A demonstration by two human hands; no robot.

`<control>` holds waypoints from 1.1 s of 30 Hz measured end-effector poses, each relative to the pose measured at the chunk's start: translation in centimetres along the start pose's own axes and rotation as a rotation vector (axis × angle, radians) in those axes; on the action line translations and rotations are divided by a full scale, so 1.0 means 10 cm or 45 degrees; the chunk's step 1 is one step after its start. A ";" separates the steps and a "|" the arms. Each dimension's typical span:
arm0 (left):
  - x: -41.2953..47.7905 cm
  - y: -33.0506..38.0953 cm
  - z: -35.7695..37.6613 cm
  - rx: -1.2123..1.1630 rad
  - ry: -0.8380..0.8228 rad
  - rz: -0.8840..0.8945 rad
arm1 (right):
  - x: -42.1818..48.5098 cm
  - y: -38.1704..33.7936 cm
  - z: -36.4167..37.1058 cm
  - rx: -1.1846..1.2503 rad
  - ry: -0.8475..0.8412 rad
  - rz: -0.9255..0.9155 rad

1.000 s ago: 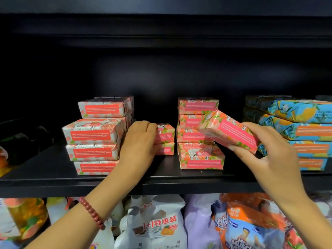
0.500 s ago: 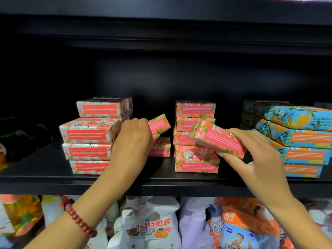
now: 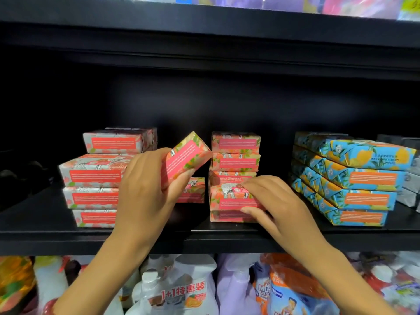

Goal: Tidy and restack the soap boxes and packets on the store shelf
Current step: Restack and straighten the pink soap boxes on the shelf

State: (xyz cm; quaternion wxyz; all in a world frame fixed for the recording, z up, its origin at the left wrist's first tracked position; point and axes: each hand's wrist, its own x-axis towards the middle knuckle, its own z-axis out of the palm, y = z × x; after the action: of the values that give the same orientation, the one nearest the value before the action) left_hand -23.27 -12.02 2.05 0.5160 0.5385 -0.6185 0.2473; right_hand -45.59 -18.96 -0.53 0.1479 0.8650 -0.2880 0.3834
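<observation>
On the black shelf [image 3: 45, 223] stand pink soap boxes in a left stack [image 3: 95, 176] and a middle stack [image 3: 235, 153]. My left hand [image 3: 145, 192] grips one pink soap box [image 3: 185, 159], lifted and tilted in the gap between the stacks. A single pink box [image 3: 193, 189] lies on the shelf behind it. My right hand [image 3: 272, 205] holds a pink box [image 3: 229, 197] at the front of the middle stack, fingers on its top and thumb under its front, resting on the bottom box [image 3: 227, 216].
A stack of blue and orange soap packets [image 3: 354, 178] fills the right side, with grey boxes [image 3: 409, 192] beyond it. Below the shelf stand detergent bottles [image 3: 181, 292] and refill pouches [image 3: 286, 292]. The upper shelf [image 3: 204, 21] hangs close overhead.
My left hand lifted a pink box off the small middle pile and tilted it upward. My right hand brought its box down onto the front of the middle stack.
</observation>
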 end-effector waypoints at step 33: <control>0.15 0.42 0.46 0.103 -0.367 0.559 | -0.62 -0.06 0.02 -0.087 -0.247 0.578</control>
State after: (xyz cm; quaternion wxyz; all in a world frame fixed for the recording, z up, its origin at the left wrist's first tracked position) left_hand -28.74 -15.37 2.84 0.3345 0.4414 -0.7773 0.2986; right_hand -48.42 -16.20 -5.30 0.0588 0.8053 -0.5005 0.3122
